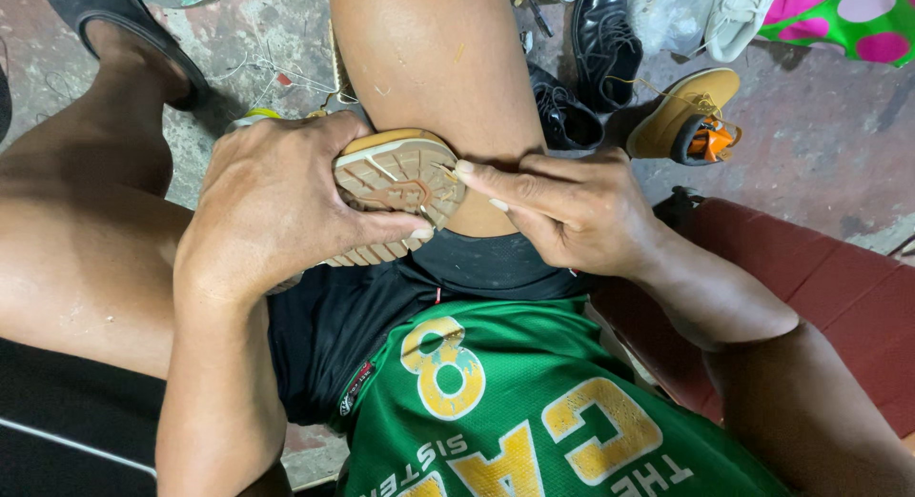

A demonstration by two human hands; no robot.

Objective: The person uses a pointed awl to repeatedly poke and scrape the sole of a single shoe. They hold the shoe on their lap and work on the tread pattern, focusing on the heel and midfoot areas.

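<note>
Gripping: the left hand wraps over the tan leather boot with the pale lugged rubber sole, sole turned up toward the camera, thumb laid across the tread near the lower edge.
Boot position: pressed between the person's bare knees, against the inner side of the right thigh, just above the black shorts.
Long axis: the sole runs from the toe at upper right down to lower left, where it vanishes under the left palm.
Right hand: comes in from the right, fingers pinched together and extended, tips touching the sole's right rim; what they pinch, if anything, is too small to tell.
Key relation: the sole rim lies directly left of the right fingertips, in contact; the left hand covers the opposite half, so the right hand is nearer the exposed toe edge.
Left fingers: closed firmly around the boot.
Surroundings: a matching tan boot with an orange lining, black leather shoes and a white shoe lie on the concrete floor beyond; a red cushioned seat lies at the right.
</note>
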